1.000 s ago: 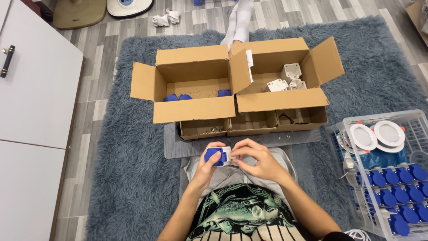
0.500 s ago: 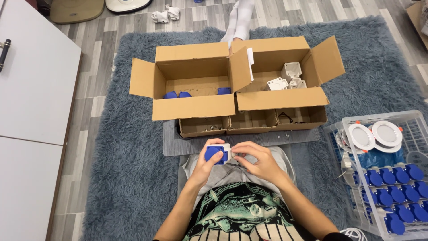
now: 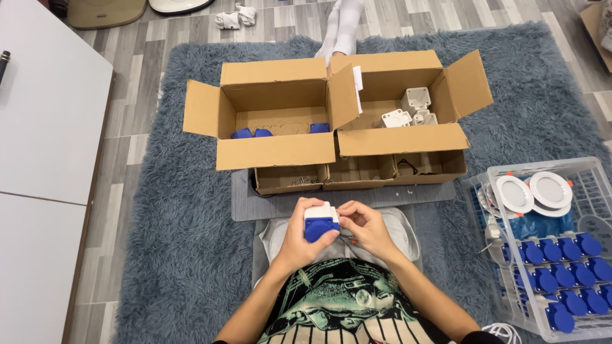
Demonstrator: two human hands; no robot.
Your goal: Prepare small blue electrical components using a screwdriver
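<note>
Blue-and-white socket unit (image 3: pixel 320 223) sits over the lap, just below the cardboard boxes (image 3: pixel 331 121) — left hand (image 3: pixel 299 239) grips it, right hand (image 3: pixel 363 229) pinches its white side. Best w/ left steady, right pressing squarely.

Light: bright, even, diffuse indoor light from above.
Shadows: soft and short, under the cardboard boxes (image 3: pixel 331 121) and beneath the hands.
Glare: mild sheen on the white cabinet (image 3: pixel 44 127).
Focus: sharp throughout.
Edges: slight wide-angle bending at the corners.
</note>
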